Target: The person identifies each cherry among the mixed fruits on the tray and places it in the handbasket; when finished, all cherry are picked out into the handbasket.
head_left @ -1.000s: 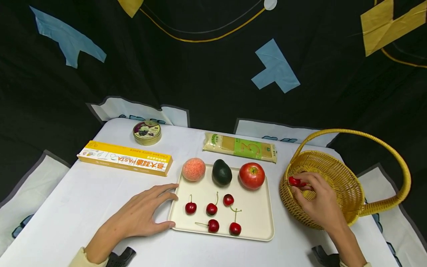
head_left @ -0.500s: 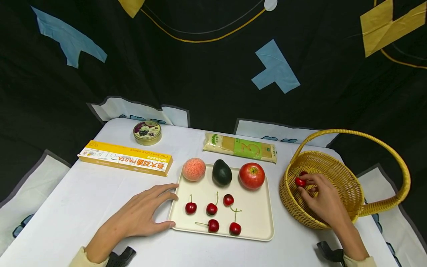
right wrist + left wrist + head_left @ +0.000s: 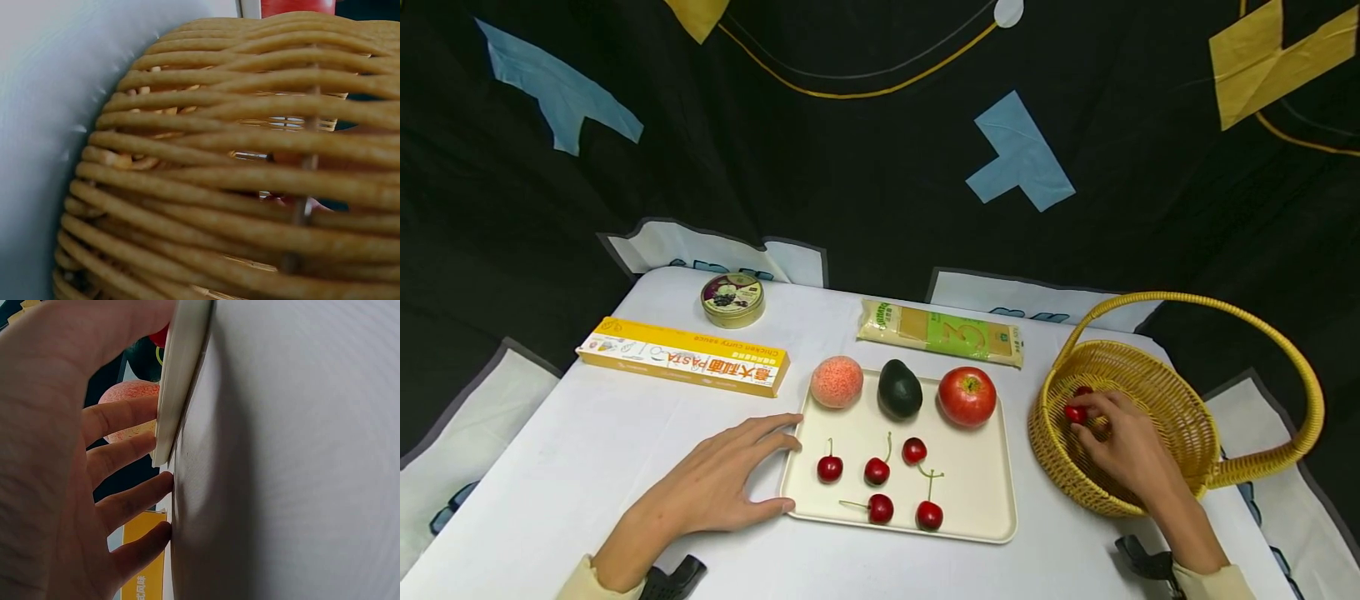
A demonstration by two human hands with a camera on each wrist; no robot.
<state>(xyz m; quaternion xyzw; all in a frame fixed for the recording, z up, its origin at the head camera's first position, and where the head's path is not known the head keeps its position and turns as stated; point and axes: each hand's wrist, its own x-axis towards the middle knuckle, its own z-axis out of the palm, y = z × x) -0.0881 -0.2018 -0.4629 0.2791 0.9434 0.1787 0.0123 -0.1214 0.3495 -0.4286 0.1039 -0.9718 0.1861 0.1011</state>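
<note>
My head view is crisp: table (image 3: 565, 458) bright, cloth (image 3: 850, 183) near-black across the top. In the left wrist view my left hand (image 3: 81, 512) is dim, a soft shadow (image 3: 234, 456) running down mid-frame; in the right, the basket (image 3: 206, 181) looks murky and blurred.

left hand (image 3: 718, 479), fingers (image 3: 135, 500) spread and nearly straight, right hand (image 3: 1126, 442), fingers curled in a pinch
</note>
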